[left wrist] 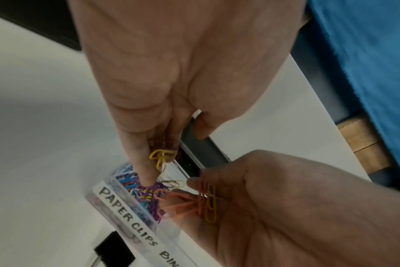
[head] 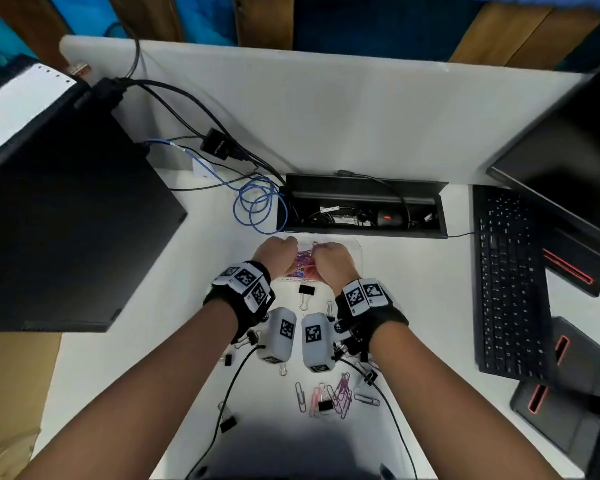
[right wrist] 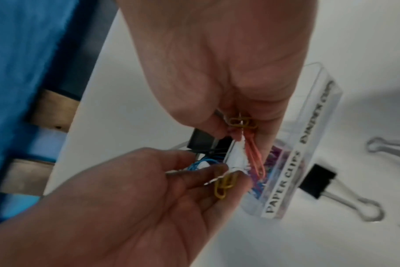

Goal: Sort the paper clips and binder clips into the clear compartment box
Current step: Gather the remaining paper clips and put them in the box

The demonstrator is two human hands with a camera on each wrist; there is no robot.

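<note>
While both hands are held over the clear box [head: 355,252] in the head view, the left hand [head: 274,252] and the right hand [head: 331,261] are close together, fingers curled. The box stands on the white desk [head: 413,306] just before the black cable tray [head: 361,206], and coloured paper clips [head: 300,263] lie inside it. More loose paper clips [head: 336,394] and black binder clips [head: 305,292] lie on the desk near the wrists.

From the left wrist, the left hand [left wrist: 171,81] pinches yellow paper clips [left wrist: 160,156] above the compartment marked "PAPER CLIPS" [left wrist: 128,213], which holds many purple, blue and yellow clips. The right hand [left wrist: 274,198] grips orange clips [left wrist: 183,204] and one yellow clip.

From the right wrist, the right hand [right wrist: 228,63] pinches the orange clips [right wrist: 254,155] over the same compartment [right wrist: 283,182]. Whether the second compartment holds anything, I cannot tell. One binder clip [right wrist: 317,182] lies touching the box wall.
</note>
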